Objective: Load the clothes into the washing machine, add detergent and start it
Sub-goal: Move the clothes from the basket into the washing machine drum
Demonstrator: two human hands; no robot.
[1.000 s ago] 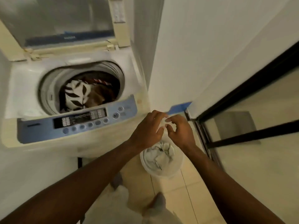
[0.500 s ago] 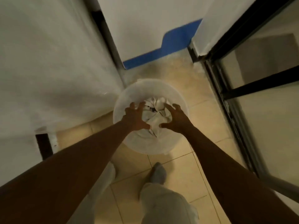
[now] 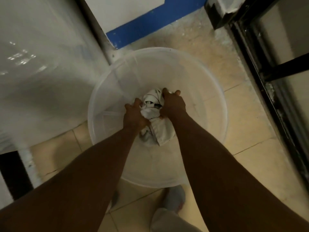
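A round white mesh laundry basket stands on the tiled floor below me. At its bottom lies a bunched white cloth with dark markings. My left hand grips the cloth's left side and my right hand grips its right side and top. Both arms reach straight down into the basket. The white side of the washing machine fills the left of the view; its drum and controls are out of sight.
A black-framed glass door runs along the right. A white wall with a blue skirting strip is behind the basket. My feet in grey socks stand on the beige tiles just before the basket.
My view swung down from the open washer to the basket. Both hands went from above the basket down into it and closed on the white cloth.
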